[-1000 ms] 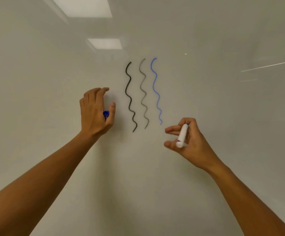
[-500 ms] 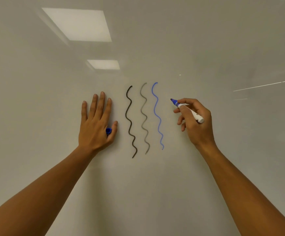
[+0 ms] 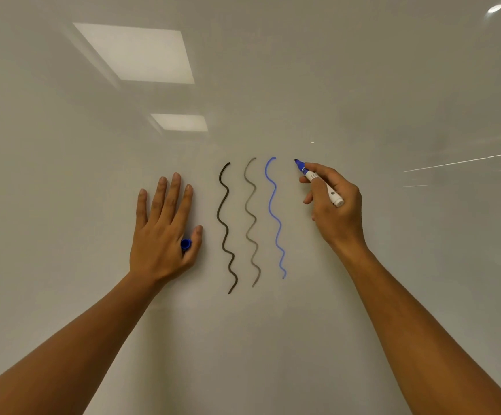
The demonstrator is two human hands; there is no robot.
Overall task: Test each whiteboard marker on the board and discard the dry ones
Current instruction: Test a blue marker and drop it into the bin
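Right hand (image 3: 337,211) pinches the light, rigid blue marker (image 3: 321,183) mid-barrel, tip at the whiteboard (image 3: 392,265); left hand (image 3: 162,232) lies flat, its thumb tucking in the slippery little cap (image 3: 185,244).

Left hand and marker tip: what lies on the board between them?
In the head view, three wavy test lines lie between the left hand and the marker tip: black line, grey line, blue line.
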